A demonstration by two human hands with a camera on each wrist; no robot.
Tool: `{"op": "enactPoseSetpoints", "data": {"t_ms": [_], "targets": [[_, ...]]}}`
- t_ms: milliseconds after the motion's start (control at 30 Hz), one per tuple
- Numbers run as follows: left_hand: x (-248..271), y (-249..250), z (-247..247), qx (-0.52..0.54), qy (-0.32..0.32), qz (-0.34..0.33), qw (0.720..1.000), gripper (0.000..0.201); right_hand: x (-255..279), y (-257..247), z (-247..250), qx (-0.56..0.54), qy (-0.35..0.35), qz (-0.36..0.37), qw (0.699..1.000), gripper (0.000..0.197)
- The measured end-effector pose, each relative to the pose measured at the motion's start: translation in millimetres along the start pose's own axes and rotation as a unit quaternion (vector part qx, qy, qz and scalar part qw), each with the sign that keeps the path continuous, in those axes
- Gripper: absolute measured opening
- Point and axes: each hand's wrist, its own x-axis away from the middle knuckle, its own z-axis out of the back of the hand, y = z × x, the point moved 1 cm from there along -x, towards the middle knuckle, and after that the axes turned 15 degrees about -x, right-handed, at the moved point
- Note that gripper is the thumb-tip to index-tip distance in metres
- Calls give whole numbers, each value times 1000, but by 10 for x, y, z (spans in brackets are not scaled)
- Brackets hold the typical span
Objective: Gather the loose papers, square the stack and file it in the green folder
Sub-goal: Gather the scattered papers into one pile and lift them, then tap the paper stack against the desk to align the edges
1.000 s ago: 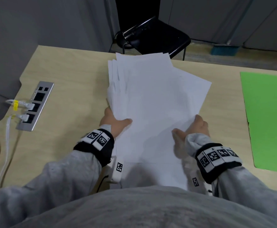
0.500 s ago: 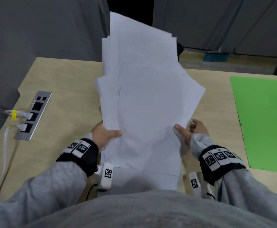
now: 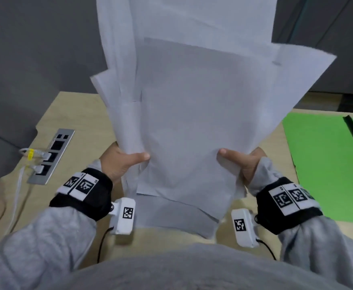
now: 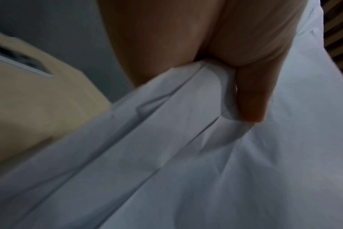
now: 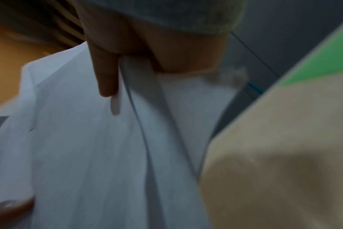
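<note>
A loose, uneven stack of white papers (image 3: 184,105) stands nearly upright above the table, its sheets fanned and offset at the top and bottom. My left hand (image 3: 125,162) grips the stack's lower left edge, thumb on the near face. My right hand (image 3: 240,160) grips the lower right edge the same way. Up close, the left thumb (image 4: 252,99) presses into creased papers (image 4: 186,155), and the right thumb (image 5: 106,77) lies on the papers (image 5: 88,155). The green folder (image 3: 322,164) lies open and flat at the right of the table; a corner of the folder (image 5: 327,62) shows in the right wrist view.
A silver socket strip (image 3: 52,155) with white plugs and cables is set into the wooden table (image 3: 70,126) at the left. Grey partition walls (image 3: 35,49) stand behind the table. My grey sweater fills the bottom of the head view.
Both hands have lifted the stack off the table and tilted it from flat to nearly upright. The right hand shifted from resting beside the stack to gripping its edge.
</note>
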Motion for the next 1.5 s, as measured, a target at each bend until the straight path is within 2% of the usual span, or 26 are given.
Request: {"op": "enactPoseSetpoints", "data": {"t_ms": [133,267,367,467,600,667,733,800,833,867,933,967,1000,1033,1133,1200,1267,1400,1500], "targets": [[79,406,62,-10,50,-87,995,26,107,-347,-50,27,-13,114,993,24],[164,691,128,-24,62,-166,984,34,285,-588,-13,80,-7,165,983,31],[188,646,211,-40,108,-146,983,44,420,-712,16,148,-15,138,979,25],[258,577,171,-51,93,-148,983,59,457,-716,22,188,-35,109,975,27],[316,488,56,-66,55,-137,987,47,413,-553,19,212,-67,114,968,31],[331,434,36,-69,41,-135,988,53,402,-489,34,220,-63,111,967,35],[332,412,49,-63,46,-129,989,55,406,-485,47,207,-44,119,970,34],[329,411,73,-53,56,-125,989,48,393,-467,73,197,-40,124,972,32],[324,407,84,-50,59,-127,989,45,380,-460,80,198,-48,126,971,35],[332,409,93,-48,57,-134,988,42,353,-438,91,199,-57,127,970,45],[346,411,104,-40,54,-147,987,39,312,-414,86,176,-70,132,973,78],[353,416,104,-34,55,-153,986,40,299,-413,80,157,-70,130,977,87],[359,421,102,-27,52,-156,986,41,293,-411,71,146,-74,127,978,86],[355,425,105,-22,44,-154,987,41,294,-412,60,143,-78,123,979,78],[322,429,97,-29,18,-129,991,47,326,-442,7,144,-71,127,979,43],[287,430,83,-49,27,-109,993,51,351,-467,-54,158,-58,141,976,42],[245,443,64,-79,57,-102,990,47,371,-500,-125,172,-41,149,973,44],[218,554,45,-105,127,-117,979,36,427,-555,-167,133,-54,195,970,25],[257,620,66,-62,114,-143,981,47,430,-528,-145,84,-66,210,972,29]]}}
